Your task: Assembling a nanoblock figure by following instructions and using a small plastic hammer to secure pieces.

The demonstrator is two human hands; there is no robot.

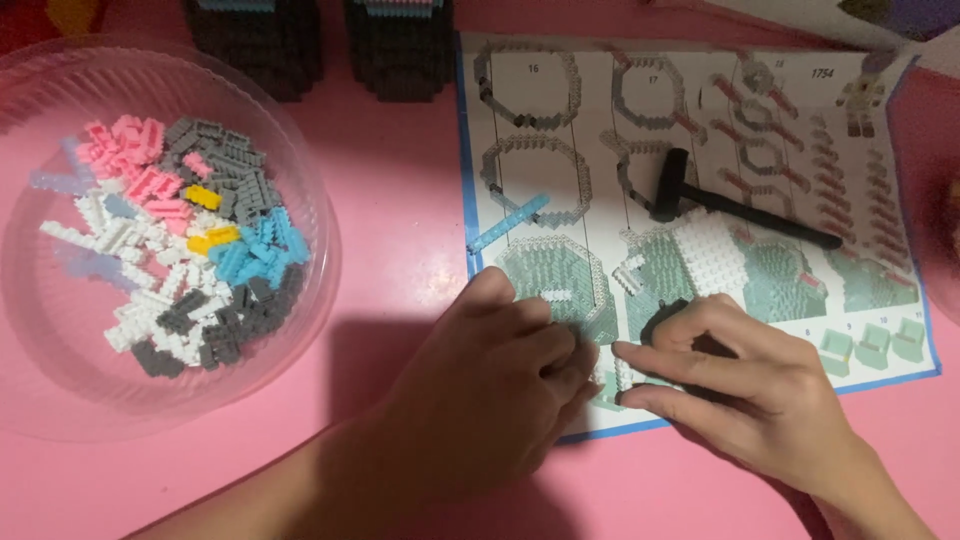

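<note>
1. Both hands meet low in the middle of the frame, over the bottom edge of the instruction sheet [700, 90]. Left hand [500, 370] lies knuckles up with the fingers curled under and pressed toward the right; whether it pinches anything I cannot tell. Right hand [740, 370] is half closed, thumb and forefinger arched around a small dark piece [660, 322] that peeks out above the thumb.

2. Largest thing nearby is the clear plastic bowl [60, 390] at the left of the frame, well apart from the hands. It holds a loose heap of tiny building bricks [180, 250] in white, grey, pink, blue and yellow.

3. Next comes the sheet itself, flat on the pink table [400, 230] and filling the upper right. It is thin paper, likely to slide or crease if pushed.

4. Two dark stacked brick builds [400, 50] stand at the top edge, only partly in view.

5. Lying across the sheet at upper right is a small black hammer-shaped tool [740, 205], untouched.

6. On the sheet's left side, above the left hand, rests a slim blue strip of bricks [508, 223].

7. A white brick cluster [705, 250] sits just above the right hand.

8. Smallest is the dark piece: I judge it light, stiff and slippery, easily dropped, best pinched by its side edges between fingertips.
</note>
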